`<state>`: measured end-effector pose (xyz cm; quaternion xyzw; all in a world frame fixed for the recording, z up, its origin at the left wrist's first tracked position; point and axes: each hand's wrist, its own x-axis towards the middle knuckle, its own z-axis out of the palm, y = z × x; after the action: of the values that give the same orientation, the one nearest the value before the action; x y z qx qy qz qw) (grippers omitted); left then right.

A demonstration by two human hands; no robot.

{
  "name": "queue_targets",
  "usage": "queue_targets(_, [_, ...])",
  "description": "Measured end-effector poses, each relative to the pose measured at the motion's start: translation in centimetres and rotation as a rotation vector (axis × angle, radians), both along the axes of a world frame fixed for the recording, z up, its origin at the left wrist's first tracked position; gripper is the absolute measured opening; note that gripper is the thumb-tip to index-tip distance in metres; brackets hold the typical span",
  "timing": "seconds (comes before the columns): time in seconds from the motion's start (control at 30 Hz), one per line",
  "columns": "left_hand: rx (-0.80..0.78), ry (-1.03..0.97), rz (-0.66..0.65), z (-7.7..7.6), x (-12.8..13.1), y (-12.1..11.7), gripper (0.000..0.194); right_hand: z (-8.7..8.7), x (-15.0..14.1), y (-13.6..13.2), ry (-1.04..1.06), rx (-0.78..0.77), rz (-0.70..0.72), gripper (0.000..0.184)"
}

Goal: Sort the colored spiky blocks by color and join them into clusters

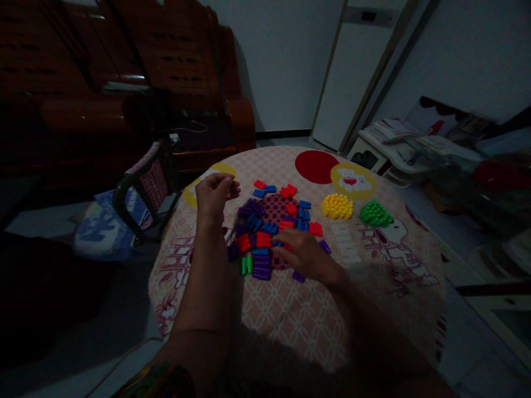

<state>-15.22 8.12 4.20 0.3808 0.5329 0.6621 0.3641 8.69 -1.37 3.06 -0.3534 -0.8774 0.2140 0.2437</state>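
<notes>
Small bullet-shaped plastic pieces lie in a loose heap on the round table. Among them are red pieces [263, 240], purple pieces [261, 267], blue pieces [254, 223] and a pair of green pieces [247, 265]. My right hand [301, 251] reaches into the heap's right side, thumb and fingers closing around a blue piece [277, 242] that is partly hidden. Raised above the table's left part is my left hand [216, 193], its fingers curled together. What they hold, if anything, cannot be made out.
A yellow cluster of pieces [337, 207] and a green cluster [375, 213] stand apart on the right of the patterned tablecloth [298, 315]. A small chair [145, 188] is at the left edge. Behind is a wooden bench [186, 72]; a cluttered white cabinet [390, 146] stands right.
</notes>
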Motion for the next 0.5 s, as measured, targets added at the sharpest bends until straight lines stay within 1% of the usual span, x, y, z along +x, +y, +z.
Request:
queue_targets(0.07, [0.008,-0.012,0.028,0.1,-0.4,-0.1,0.021,-2.0,-2.7,-1.5,-0.055,0.061,0.205,0.019])
queue_targets(0.1, [0.011,-0.017,0.042,0.1,-0.5,-0.2,0.021,-2.9,-3.7,-2.1,-0.088,0.123,0.264,0.021])
queue_targets(0.13, [0.014,-0.021,0.051,0.2,-0.6,-0.2,0.021,-3.8,-4.6,-2.6,-0.126,0.193,0.301,0.022])
queue_targets(0.17, [0.017,-0.024,0.055,0.2,-0.7,-0.2,0.021,-4.6,-5.3,-3.0,-0.163,0.263,0.309,0.019])
queue_targets(0.23, [0.02,-0.024,0.059,0.2,-0.8,-0.2,0.021,-5.5,-6.0,-3.3,-0.208,0.355,0.282,0.015])
queue_targets(0.33, [0.02,-0.015,0.065,0.0,-0.9,-0.1,0.022,-5.8,-6.1,-3.1,-0.233,0.364,0.226,0.018])
queue_targets(0.5, [0.034,-0.017,0.053,-0.3,-0.8,0.1,0.022,-5.5,-5.7,-2.7,-0.261,0.386,0.232,0.016])
